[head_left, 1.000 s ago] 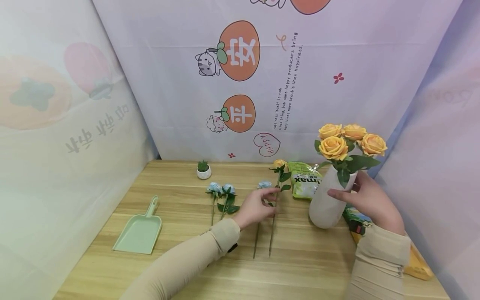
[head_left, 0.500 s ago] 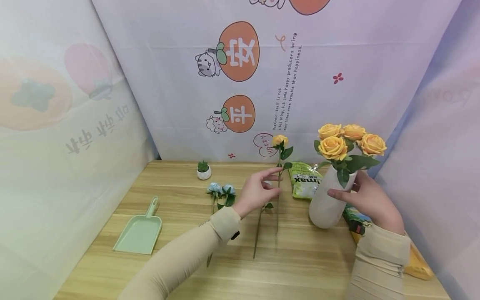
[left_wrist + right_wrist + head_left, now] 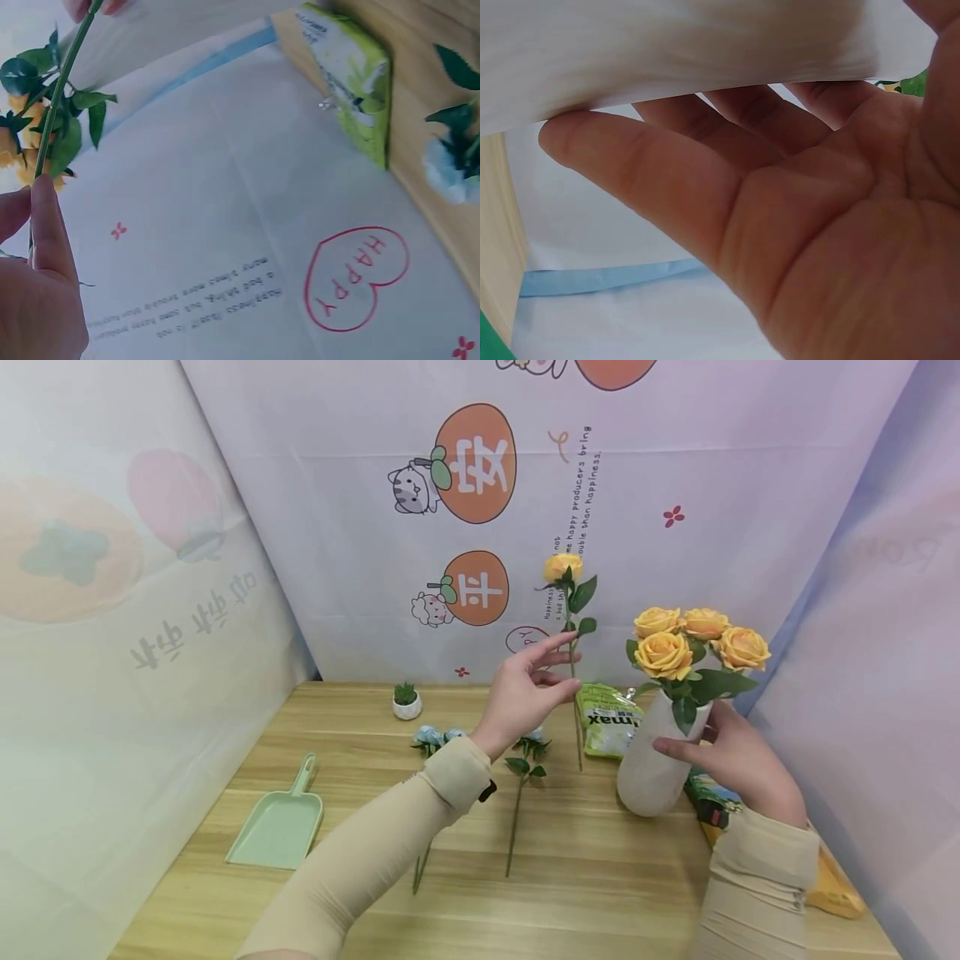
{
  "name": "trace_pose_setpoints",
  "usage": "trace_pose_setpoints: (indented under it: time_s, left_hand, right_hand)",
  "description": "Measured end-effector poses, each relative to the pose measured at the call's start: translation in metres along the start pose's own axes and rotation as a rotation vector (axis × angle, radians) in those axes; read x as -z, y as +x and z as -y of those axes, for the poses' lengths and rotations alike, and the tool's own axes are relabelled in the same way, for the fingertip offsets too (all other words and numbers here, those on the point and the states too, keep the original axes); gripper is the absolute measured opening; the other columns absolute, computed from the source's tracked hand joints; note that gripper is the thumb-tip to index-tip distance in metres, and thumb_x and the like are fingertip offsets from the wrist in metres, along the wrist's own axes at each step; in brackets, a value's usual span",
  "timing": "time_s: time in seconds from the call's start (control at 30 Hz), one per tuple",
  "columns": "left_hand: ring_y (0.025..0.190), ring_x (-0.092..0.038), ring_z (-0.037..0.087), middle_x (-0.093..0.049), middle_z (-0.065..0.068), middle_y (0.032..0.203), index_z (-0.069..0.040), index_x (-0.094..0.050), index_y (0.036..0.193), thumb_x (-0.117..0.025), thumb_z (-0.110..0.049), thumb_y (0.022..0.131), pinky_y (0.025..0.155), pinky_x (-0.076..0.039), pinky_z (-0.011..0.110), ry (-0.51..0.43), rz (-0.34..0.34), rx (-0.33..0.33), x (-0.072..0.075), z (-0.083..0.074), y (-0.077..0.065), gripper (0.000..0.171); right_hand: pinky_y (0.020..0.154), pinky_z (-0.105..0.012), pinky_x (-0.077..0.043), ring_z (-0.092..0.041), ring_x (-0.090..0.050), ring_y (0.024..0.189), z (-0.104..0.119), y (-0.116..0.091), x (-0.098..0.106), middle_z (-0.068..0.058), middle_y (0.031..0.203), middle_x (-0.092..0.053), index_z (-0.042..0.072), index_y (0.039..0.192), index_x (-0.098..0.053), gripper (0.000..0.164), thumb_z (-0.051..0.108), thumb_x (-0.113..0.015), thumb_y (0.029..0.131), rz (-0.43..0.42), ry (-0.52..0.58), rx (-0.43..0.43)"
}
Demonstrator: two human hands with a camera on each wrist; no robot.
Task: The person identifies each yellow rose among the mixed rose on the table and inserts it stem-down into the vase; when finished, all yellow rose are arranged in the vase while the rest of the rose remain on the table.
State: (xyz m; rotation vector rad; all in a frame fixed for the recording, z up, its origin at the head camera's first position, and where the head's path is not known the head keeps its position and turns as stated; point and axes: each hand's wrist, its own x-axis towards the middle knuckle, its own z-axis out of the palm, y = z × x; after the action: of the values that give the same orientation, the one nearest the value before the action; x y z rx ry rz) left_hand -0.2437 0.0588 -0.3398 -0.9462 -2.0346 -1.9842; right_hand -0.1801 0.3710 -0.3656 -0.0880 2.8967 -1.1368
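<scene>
My left hand (image 3: 528,689) pinches the stem of a single yellow rose (image 3: 563,567) and holds it upright above the table, left of the vase. In the left wrist view that rose's stem (image 3: 61,86) runs past my thumb (image 3: 46,232). My right hand (image 3: 731,756) grips the white vase (image 3: 656,760), which stands on the table with three yellow roses (image 3: 693,639) in it. The right wrist view shows my fingers (image 3: 705,187) curled against the vase wall (image 3: 667,45).
Blue flowers (image 3: 435,737) and another stem (image 3: 517,810) lie on the wooden table (image 3: 585,893). A green scoop (image 3: 279,822) lies at the left, a small potted plant (image 3: 407,700) at the back. A green bag (image 3: 609,718) and packets (image 3: 712,802) sit near the vase.
My left hand picked the yellow rose up off the table and raised it upright, moving it up and slightly right toward the vase. The right hand stayed on the vase.
</scene>
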Motion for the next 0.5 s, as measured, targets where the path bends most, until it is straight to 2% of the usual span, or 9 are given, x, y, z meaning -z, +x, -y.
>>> trace_pose_setpoints:
  time_s: [0.03, 0.13, 0.27, 0.5]
  left_hand:
    - [0.091, -0.078, 0.018, -0.077, 0.004, 0.128, -0.022, -0.065, 0.151, -0.080, 0.003, 0.095, 0.080, -0.068, 0.036, 0.010, 0.000, -0.021, -0.001, -0.003, 0.002, 0.063]
    - [0.091, -0.078, 0.015, -0.077, 0.003, 0.128, -0.022, -0.064, 0.151, -0.081, 0.001, 0.096, 0.081, -0.067, 0.033, 0.043, 0.000, -0.076, -0.007, -0.013, 0.008, 0.062]
    - [0.092, -0.078, 0.011, -0.077, 0.004, 0.129, -0.020, -0.062, 0.153, -0.081, -0.001, 0.096, 0.083, -0.066, 0.029, 0.093, 0.015, -0.131, -0.015, -0.029, 0.015, 0.062]
    - [0.092, -0.076, 0.006, -0.076, 0.009, 0.132, -0.013, -0.060, 0.153, -0.080, 0.001, 0.096, 0.085, -0.065, 0.025, 0.083, 0.045, -0.247, -0.035, -0.069, 0.032, 0.062]
  right_hand:
    - [0.102, -0.070, -0.051, -0.061, -0.042, 0.143, 0.000, 0.000, 0.000, -0.034, 0.153, -0.046, 0.000, 0.121, -0.046, 0.076, 0.062, -0.080, 0.093, -0.002, -0.001, 0.002]
    - [0.103, -0.070, -0.050, -0.061, -0.043, 0.143, 0.000, 0.001, -0.001, -0.033, 0.153, -0.046, -0.002, 0.144, -0.043, 0.088, 0.060, -0.080, 0.093, -0.007, 0.015, 0.023]
    - [0.106, -0.074, -0.047, -0.062, -0.040, 0.145, 0.002, 0.003, -0.001, -0.033, 0.159, -0.041, -0.002, 0.165, -0.025, 0.109, 0.057, -0.082, 0.093, -0.001, 0.041, 0.037]
    - [0.109, -0.076, -0.043, -0.062, -0.038, 0.146, 0.000, 0.004, 0.000, -0.032, 0.165, -0.035, 0.002, 0.171, -0.017, 0.116, 0.056, -0.083, 0.093, -0.001, 0.055, 0.048]
